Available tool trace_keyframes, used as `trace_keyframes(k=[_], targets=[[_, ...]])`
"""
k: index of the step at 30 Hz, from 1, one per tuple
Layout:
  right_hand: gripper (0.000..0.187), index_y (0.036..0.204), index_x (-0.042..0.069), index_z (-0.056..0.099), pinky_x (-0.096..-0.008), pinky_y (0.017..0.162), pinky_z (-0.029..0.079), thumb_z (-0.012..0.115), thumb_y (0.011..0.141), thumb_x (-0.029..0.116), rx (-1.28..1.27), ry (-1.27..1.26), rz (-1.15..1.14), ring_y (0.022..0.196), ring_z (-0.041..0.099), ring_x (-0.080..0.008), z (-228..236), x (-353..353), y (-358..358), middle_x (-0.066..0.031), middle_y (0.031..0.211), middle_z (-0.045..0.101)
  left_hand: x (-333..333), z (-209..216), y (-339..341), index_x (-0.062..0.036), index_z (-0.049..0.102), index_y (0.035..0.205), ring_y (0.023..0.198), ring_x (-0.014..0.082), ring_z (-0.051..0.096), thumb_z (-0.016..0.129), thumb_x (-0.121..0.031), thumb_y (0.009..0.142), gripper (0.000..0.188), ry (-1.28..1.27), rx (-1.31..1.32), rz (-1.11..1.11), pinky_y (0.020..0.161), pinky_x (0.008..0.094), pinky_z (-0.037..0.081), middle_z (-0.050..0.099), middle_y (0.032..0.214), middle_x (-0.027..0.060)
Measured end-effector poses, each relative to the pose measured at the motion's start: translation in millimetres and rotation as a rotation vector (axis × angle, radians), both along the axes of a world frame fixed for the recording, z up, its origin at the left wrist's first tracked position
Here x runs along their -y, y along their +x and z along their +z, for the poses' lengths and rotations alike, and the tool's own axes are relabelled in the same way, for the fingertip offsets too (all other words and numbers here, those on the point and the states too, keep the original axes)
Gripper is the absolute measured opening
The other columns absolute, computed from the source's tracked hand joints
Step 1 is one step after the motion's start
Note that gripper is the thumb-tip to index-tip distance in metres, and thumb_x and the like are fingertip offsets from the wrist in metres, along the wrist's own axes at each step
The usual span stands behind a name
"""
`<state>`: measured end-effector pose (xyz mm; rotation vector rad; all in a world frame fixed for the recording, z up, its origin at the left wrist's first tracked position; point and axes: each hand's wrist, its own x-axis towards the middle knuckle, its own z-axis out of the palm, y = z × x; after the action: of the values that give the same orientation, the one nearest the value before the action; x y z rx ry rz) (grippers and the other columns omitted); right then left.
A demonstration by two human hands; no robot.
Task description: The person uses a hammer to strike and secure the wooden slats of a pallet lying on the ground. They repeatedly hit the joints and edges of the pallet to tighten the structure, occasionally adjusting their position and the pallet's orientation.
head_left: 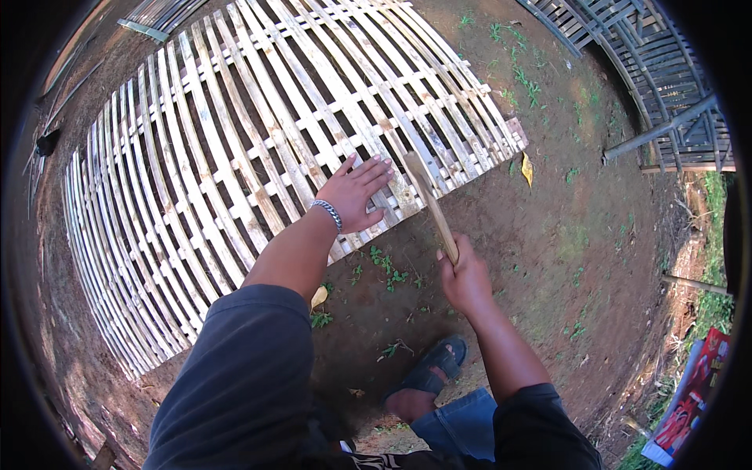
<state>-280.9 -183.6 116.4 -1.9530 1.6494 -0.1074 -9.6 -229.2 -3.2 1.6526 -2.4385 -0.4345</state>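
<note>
A large panel of pale bamboo slats (258, 149) lies low over the ground, with long strips crossed by several cross strips. My left hand (356, 194) rests palm down near its front edge, fingers spread, a chain bracelet on the wrist. To its right, my right hand (468, 280) is closed around the near end of a wooden stick (435, 215), which looks like a tool handle. The stick slants up and away, and its far end overlaps the panel's front edge. Whether that end touches the slats or carries a head or blade, I cannot tell.
Brown bare soil (564, 258) with small green plants surrounds the panel. A yellow leaf (527, 169) lies by its right corner. Another slatted bamboo structure (666, 78) with poles stands at the far right. A red printed sheet (693, 395) is at lower right. My sandalled foot (431, 370) is below.
</note>
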Motion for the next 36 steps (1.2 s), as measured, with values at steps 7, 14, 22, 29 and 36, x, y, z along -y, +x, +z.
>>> trace_keyframes(k=[7,14,22,29,36], targets=[[0.041,0.135,0.01,0.053,-0.0554,0.081,0.054,0.065,0.097,0.021,0.055,-0.079,-0.249,0.096,0.069,-0.0473,-51,-31,-64,-0.0266,0.102,0.07,0,-1,-1,-0.0139,0.034,0.161,0.158,0.0201,0.021,0.051,-0.051,0.096,0.077,-0.034,0.0,-0.003,0.13,0.0481,0.009,0.028,0.17,0.0047],[0.054,0.136,0.007,0.055,-0.0514,0.088,0.054,0.074,0.085,0.015,-0.407,-0.201,-0.261,0.104,0.066,-0.0435,-94,-80,-170,-0.0224,0.12,0.065,1,-1,-8,-0.0138,0.032,0.161,0.158,0.0214,0.02,0.051,-0.052,0.096,0.078,-0.017,0.032,-0.019,0.131,0.048,0.008,0.027,0.17,0.0048],[0.056,0.142,0.003,0.053,-0.0333,0.089,0.05,0.071,0.099,0.033,0.792,0.231,-0.572,0.107,0.059,-0.0173,-123,0,-17,-0.0087,0.121,0.065,-8,-1,-2,-0.0128,0.032,0.161,0.158,0.0268,0.021,0.056,-0.063,0.092,0.088,-0.044,0.133,0.055,0.129,0.0517,0.011,0.025,0.17,0.0092],[0.05,0.129,0.006,0.058,-0.0341,0.084,0.048,0.066,0.1,0.045,1.311,0.481,-1.021,0.105,0.058,-0.0183,-121,32,58,-0.006,0.114,0.06,-58,30,-51,-0.0137,0.021,0.164,0.159,0.0306,0.018,0.08,-0.055,0.077,0.113,0.174,0.324,0.096,0.125,0.0625,0.015,0.017,0.172,0.0145],[0.053,0.128,0.005,0.057,-0.0356,0.089,0.048,0.066,0.1,0.048,1.354,0.515,-1.084,0.105,0.059,-0.0201,-128,35,60,-0.0074,0.114,0.06,-47,42,-52,-0.015,0.017,0.165,0.157,0.0266,0.024,0.085,-0.046,0.074,0.118,0.162,0.423,0.071,0.123,0.0649,0.02,0.021,0.171,0.011]])
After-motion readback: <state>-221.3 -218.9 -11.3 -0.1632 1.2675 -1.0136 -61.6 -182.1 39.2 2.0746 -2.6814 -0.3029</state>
